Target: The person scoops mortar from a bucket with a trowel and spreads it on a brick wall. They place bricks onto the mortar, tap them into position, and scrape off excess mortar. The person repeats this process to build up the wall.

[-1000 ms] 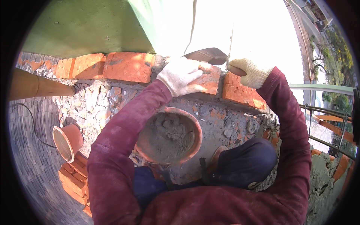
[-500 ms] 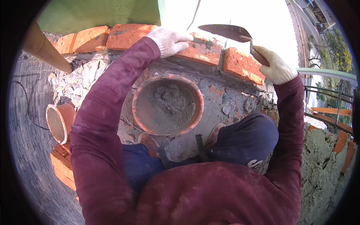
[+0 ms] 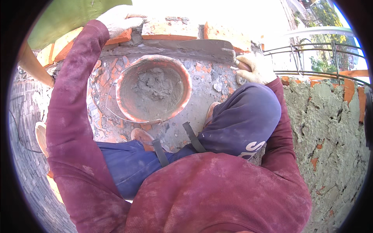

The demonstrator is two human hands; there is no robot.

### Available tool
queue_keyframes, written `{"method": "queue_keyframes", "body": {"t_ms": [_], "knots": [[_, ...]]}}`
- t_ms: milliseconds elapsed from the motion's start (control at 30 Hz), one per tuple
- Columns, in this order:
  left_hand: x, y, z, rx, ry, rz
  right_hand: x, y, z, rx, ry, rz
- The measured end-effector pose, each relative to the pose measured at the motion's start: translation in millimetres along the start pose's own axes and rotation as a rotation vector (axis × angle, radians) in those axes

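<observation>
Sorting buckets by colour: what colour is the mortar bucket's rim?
Orange-red rim of the bucket, seen in the head view.

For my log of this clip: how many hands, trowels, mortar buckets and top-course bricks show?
Gloved hands: 2 (left hand, right hand)
Trowel: 1
Mortar bucket: 1
Top-course bricks: 3 ()
Total: 7

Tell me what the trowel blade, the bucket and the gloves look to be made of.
Trowel blade: seemingly metal, flat, grey, mortar-smeared. Bucket: probably orange plastic, with a thin rim and wire bail, caked with grey mortar. Gloves on the left hand and right hand: off-white knit fabric, judging by the ribbed weave.
</observation>
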State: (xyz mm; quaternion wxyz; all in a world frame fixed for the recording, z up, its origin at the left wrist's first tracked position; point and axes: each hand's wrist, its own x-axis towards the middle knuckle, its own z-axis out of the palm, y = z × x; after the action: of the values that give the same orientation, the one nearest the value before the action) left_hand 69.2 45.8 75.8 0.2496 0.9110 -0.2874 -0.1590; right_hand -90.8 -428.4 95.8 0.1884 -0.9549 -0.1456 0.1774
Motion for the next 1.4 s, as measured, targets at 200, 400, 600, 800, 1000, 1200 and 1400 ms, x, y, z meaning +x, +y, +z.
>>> {"method": "queue_keyframes", "body": {"t_ms": [200, 400, 600, 800, 1000, 1200, 1400], "knots": [[19.8, 53.3, 66.8, 0.421, 0.027, 0.155, -1.5, 6.6, 88.9, -0.134, 0.017, 0.235], [40.6, 60.1, 75.0, 0.393, -0.070, 0.106, -9.2, 59.8, 58.5, 0.059, 0.247, 0.184], [74.8, 111.7, 70.6, 0.233, -0.072, 0.099, -51.7, 70.3, 40.8, 0.085, 0.446, 0.148], [134.6, 164.0, 115.9, 0.346, -0.176, 0.152, -48.3, 79.6, 56.4, -0.249, 0.355, 0.065], [157.1, 144.2, 134.7, 0.158, -0.157, 0.012, -98.8, 61.6, 57.2, -0.037, 0.712, 0.306], [168.5, 146.9, 144.9, 0.247, -0.092, 0.155, -104.1, 41.2, 99.0, 0.065, 0.827, 0.449], [164.4, 140.4, 144.7, 0.148, -0.052, 0.213, -36.8, 53.6, 58.4, -0.047, 0.873, 0.338]]}}
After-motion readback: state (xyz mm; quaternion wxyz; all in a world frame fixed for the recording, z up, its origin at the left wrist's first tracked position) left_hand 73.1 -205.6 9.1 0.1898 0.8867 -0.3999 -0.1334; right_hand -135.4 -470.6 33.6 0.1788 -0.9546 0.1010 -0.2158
